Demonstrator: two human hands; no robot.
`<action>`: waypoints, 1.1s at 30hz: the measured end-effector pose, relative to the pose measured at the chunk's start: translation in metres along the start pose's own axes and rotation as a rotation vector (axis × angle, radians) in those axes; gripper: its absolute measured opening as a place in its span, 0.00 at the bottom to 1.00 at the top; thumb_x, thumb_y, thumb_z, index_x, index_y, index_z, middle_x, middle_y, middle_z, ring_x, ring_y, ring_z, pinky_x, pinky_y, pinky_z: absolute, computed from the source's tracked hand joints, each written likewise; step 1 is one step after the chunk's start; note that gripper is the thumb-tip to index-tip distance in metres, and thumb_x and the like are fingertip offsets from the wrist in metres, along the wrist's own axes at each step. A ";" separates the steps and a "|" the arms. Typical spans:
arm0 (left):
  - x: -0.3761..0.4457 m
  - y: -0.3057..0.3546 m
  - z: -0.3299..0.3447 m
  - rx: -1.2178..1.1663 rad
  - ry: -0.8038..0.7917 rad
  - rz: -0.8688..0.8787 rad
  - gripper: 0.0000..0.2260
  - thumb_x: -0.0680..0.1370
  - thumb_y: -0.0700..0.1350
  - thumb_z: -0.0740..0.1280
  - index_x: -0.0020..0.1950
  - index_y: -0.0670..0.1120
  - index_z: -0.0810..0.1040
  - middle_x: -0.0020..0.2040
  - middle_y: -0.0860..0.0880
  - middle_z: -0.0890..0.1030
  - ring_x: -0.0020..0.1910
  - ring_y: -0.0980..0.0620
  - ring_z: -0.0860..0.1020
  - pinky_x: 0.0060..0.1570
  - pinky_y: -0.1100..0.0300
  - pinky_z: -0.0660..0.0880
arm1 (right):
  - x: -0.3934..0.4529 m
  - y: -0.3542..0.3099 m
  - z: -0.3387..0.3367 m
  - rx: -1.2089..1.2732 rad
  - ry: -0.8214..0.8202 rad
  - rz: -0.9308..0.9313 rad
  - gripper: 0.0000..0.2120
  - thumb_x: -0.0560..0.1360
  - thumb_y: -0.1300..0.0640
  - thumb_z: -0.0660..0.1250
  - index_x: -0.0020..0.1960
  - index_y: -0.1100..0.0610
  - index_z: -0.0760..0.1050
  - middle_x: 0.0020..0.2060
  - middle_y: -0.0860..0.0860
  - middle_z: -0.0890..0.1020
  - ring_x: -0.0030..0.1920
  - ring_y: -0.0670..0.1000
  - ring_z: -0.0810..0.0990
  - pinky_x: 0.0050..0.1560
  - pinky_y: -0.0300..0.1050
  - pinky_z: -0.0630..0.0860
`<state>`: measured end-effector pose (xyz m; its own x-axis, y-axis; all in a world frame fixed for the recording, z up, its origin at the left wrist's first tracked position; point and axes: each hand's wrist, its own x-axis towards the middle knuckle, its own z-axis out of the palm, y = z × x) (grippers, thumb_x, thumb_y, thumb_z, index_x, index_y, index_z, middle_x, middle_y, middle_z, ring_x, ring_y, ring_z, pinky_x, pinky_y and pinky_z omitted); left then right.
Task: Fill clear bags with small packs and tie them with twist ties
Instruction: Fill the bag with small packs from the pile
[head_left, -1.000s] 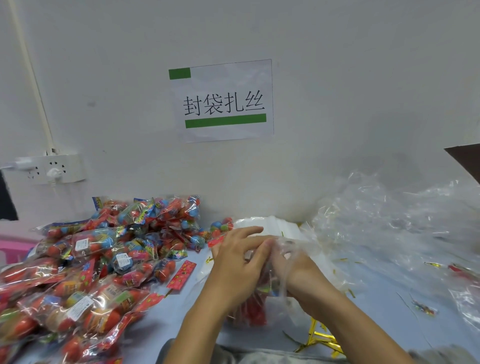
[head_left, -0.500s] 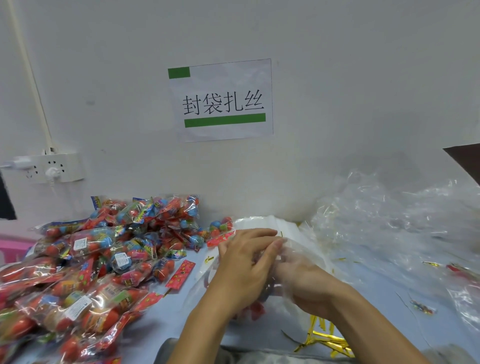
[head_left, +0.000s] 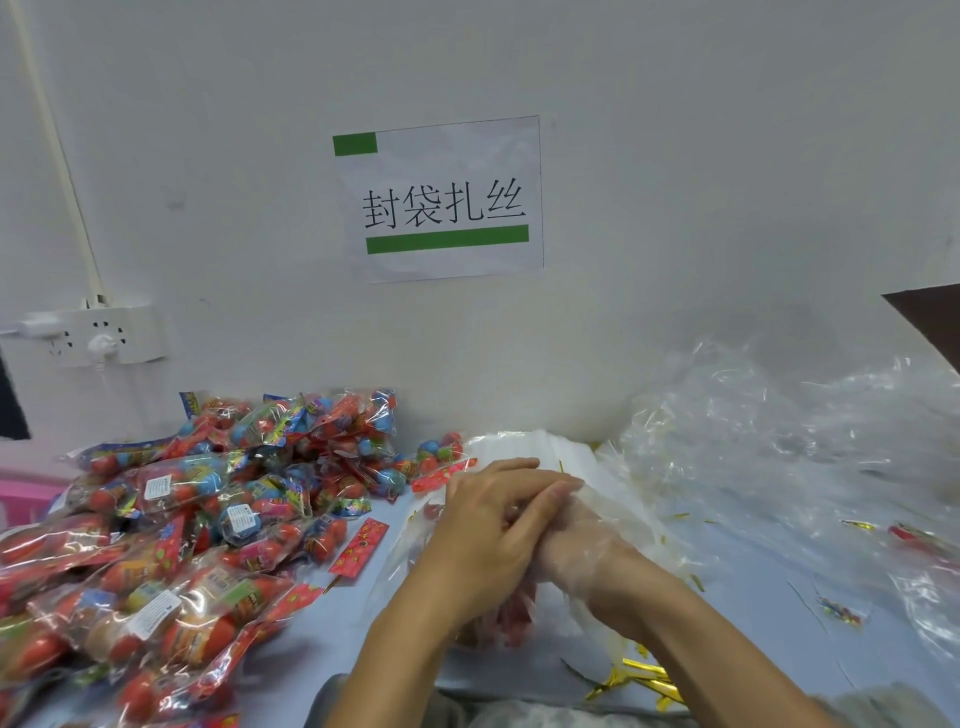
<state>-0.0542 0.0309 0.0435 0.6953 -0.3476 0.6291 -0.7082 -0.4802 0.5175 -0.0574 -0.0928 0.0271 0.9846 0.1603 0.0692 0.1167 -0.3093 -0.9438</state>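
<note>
- The clear bag (head_left: 613, 525) lies on the table in front of the person, with the right hand (head_left: 582, 556) pushed inside it; red packs show dimly through the film below
- The left hand (head_left: 483, 540) grips the bag's mouth, fingers curled over the right hand
- Whether the right hand holds a pack cannot be told
- Filling seems unfinished; tying remains, gold twist ties (head_left: 644, 680) lying untouched nearby
- Many small packs (head_left: 208, 519) sit piled at left

The right hand (head_left: 576, 551) is veiled by the clear bag (head_left: 613, 519), its fingertips hidden behind the left hand (head_left: 488, 540).
</note>
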 end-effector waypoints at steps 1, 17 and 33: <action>0.000 -0.002 -0.001 -0.016 0.016 -0.002 0.11 0.82 0.49 0.63 0.57 0.55 0.85 0.54 0.61 0.84 0.61 0.61 0.77 0.65 0.53 0.72 | 0.000 -0.002 0.001 -0.003 -0.003 -0.022 0.17 0.80 0.66 0.63 0.39 0.48 0.79 0.34 0.45 0.81 0.34 0.43 0.79 0.38 0.41 0.77; 0.000 -0.039 -0.024 -0.120 0.597 -0.371 0.22 0.83 0.49 0.60 0.29 0.47 0.66 0.22 0.55 0.65 0.23 0.57 0.64 0.25 0.64 0.60 | -0.014 -0.036 -0.025 -0.035 0.597 -0.488 0.18 0.77 0.67 0.62 0.40 0.46 0.82 0.35 0.42 0.84 0.38 0.44 0.83 0.39 0.35 0.78; 0.005 -0.037 -0.019 -0.253 0.630 -0.402 0.24 0.84 0.49 0.60 0.29 0.45 0.61 0.24 0.55 0.58 0.26 0.55 0.56 0.30 0.60 0.56 | 0.003 -0.009 -0.026 -0.007 0.537 -0.328 0.13 0.77 0.56 0.72 0.34 0.55 0.82 0.29 0.43 0.83 0.31 0.38 0.77 0.37 0.35 0.73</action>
<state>-0.0271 0.0619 0.0387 0.7573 0.3718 0.5368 -0.4761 -0.2484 0.8436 -0.0520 -0.1142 0.0439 0.8249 -0.2446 0.5096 0.4231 -0.3307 -0.8436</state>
